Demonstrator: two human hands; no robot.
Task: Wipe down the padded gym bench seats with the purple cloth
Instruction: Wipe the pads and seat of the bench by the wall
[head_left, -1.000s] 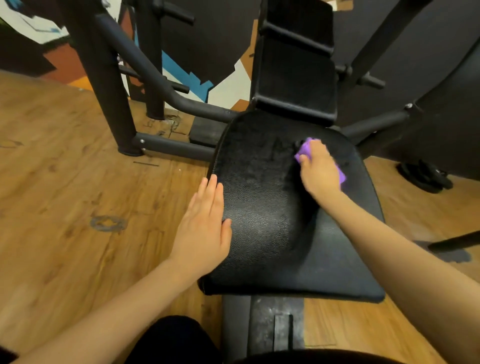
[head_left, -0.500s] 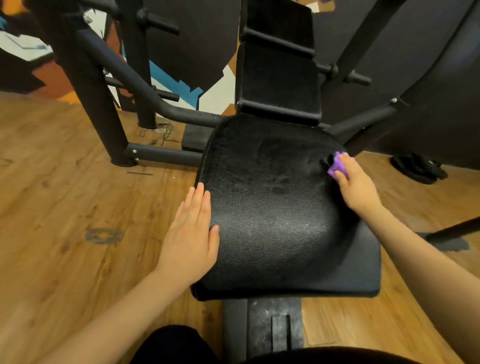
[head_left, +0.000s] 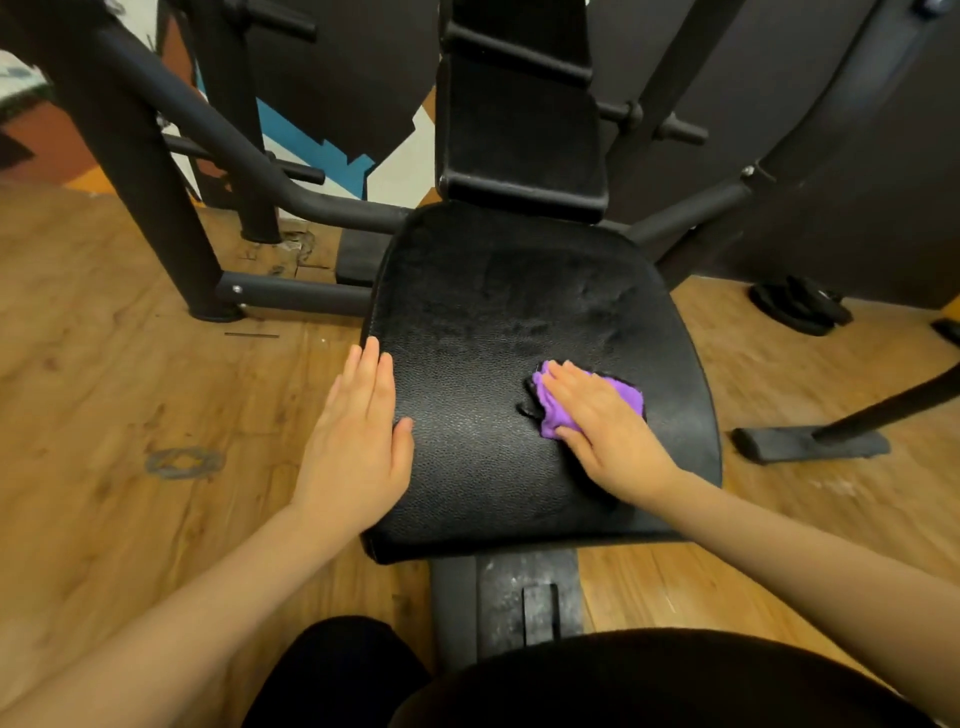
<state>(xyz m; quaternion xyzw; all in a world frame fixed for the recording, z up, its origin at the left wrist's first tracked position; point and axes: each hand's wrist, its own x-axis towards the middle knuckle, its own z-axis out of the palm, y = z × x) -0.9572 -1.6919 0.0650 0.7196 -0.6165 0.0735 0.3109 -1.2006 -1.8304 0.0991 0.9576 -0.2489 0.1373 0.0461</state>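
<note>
A black padded bench seat (head_left: 498, 322) fills the middle of the head view, with a black back pad (head_left: 519, 135) rising behind it. My right hand (head_left: 610, 431) lies flat on the purple cloth (head_left: 553, 413), pressing it onto the right half of the seat; the cloth shows at my fingertips and thumb side. My left hand (head_left: 358, 441) rests flat on the seat's left edge, fingers together, holding nothing.
Dark steel frame tubes (head_left: 291, 296) run along the floor at the left and behind the seat. A frame foot (head_left: 810, 441) sits on the wooden floor at the right. Black weight plates (head_left: 800, 306) lie at the far right. The seat post (head_left: 524, 603) stands below the pad.
My right hand has slid the cloth from the seat's far right edge back toward me and toward the middle. My left hand has stayed on the left edge.
</note>
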